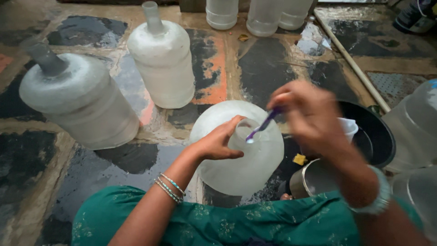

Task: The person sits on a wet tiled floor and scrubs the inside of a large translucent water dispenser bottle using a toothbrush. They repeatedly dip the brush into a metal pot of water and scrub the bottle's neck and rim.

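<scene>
Near my knees, my left hand [217,145] grips the jug [236,146] neck while my right hand [309,114] fingers pinch a purple toothbrush [260,126] at its mouth, scrubbing apparently only begun.

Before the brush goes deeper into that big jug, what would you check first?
1. Left hand steadies the jug at its neck: ok.
2. Right hand grips the purple brush: ok.
3. Brush tip sits at the jug's mouth: ok.
4. Jug stands upright on the wet floor: ok.
5. Black tub close beside the right arm: ok.
6. Inside of the jug clean: cannot tell.
</scene>
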